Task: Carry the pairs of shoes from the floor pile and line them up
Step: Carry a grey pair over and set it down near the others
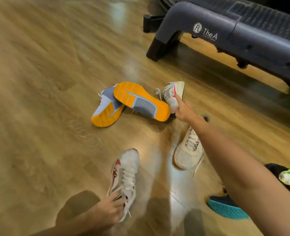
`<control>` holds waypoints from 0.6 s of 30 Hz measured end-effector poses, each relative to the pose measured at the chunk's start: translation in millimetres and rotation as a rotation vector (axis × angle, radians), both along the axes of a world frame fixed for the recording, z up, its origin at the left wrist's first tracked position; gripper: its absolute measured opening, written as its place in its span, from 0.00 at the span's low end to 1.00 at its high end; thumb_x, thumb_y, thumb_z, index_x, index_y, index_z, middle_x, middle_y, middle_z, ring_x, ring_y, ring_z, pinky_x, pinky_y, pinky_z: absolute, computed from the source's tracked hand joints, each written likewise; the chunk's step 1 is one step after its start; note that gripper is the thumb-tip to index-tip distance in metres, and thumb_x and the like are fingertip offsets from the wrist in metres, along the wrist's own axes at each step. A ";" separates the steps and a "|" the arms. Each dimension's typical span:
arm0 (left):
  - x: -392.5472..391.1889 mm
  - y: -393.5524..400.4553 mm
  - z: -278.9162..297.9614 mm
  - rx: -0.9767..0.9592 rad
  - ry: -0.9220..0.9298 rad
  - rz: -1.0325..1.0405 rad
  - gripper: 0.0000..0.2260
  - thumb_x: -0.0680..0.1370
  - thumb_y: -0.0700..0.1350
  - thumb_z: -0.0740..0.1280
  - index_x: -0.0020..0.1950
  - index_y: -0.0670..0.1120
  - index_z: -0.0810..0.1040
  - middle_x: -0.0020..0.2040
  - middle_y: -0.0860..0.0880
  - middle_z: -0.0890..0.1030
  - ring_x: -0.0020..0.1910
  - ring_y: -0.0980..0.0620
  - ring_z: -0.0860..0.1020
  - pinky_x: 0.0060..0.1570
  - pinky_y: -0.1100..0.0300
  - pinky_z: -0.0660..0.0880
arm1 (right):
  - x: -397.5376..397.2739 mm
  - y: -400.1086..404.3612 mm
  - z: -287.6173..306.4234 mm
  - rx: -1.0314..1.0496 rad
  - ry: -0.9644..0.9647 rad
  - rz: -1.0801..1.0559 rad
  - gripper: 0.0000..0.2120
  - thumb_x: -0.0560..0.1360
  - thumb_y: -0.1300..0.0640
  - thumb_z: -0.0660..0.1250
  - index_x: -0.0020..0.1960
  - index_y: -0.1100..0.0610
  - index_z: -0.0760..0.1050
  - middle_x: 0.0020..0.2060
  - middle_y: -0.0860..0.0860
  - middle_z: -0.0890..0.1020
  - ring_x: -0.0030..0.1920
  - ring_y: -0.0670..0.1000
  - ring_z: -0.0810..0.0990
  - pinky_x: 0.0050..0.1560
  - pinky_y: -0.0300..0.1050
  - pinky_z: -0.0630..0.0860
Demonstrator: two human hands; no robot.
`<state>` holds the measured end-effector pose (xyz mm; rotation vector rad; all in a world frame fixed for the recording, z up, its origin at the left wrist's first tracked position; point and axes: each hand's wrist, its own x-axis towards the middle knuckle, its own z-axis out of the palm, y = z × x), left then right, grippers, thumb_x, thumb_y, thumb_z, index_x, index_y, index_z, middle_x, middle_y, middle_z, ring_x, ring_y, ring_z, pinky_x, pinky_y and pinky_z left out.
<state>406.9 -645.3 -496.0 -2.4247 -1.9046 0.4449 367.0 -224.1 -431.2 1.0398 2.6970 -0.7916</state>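
Note:
My left hand [110,208] grips the heel end of a white shoe with a dark red swoosh [126,174], held low over the wooden floor. My right hand [183,110] stretches forward, fingers apart, its fingertips touching a white shoe with a red swoosh [172,93] lying on its side. Beside that shoe two light-blue shoes with orange soles [140,101] lie tipped over, soles showing. A cream mesh shoe [188,151] sits under my right forearm.
A dark grey exercise bench [243,31] stands at the back right. Near the right edge lie a black shoe with a teal sole [227,207] and a black and neon-green shoe [287,178]. Bare wooden floor [38,99] spreads to the left.

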 end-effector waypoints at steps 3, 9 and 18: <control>-14.1 57.8 12.7 0.089 -0.234 0.110 0.09 0.67 0.52 0.65 0.41 0.48 0.79 0.40 0.50 0.79 0.45 0.49 0.74 0.49 0.52 0.74 | -0.3 4.4 -15.6 -0.006 -0.032 0.030 0.31 0.82 0.53 0.58 0.80 0.47 0.46 0.71 0.63 0.64 0.69 0.65 0.65 0.67 0.55 0.64; -63.3 167.6 5.9 0.140 -0.187 0.217 0.11 0.68 0.52 0.61 0.43 0.47 0.76 0.43 0.48 0.79 0.47 0.48 0.71 0.45 0.52 0.67 | -1.6 12.2 -31.9 0.054 -0.011 0.024 0.29 0.83 0.56 0.55 0.80 0.49 0.46 0.68 0.65 0.67 0.68 0.64 0.65 0.64 0.56 0.65; -102.3 189.3 -29.4 -0.025 -0.293 0.350 0.16 0.71 0.48 0.65 0.57 0.45 0.77 0.57 0.46 0.79 0.60 0.46 0.72 0.56 0.52 0.65 | -7.7 22.7 -35.4 0.116 0.083 0.070 0.20 0.81 0.65 0.54 0.72 0.59 0.68 0.64 0.65 0.75 0.65 0.65 0.71 0.62 0.52 0.69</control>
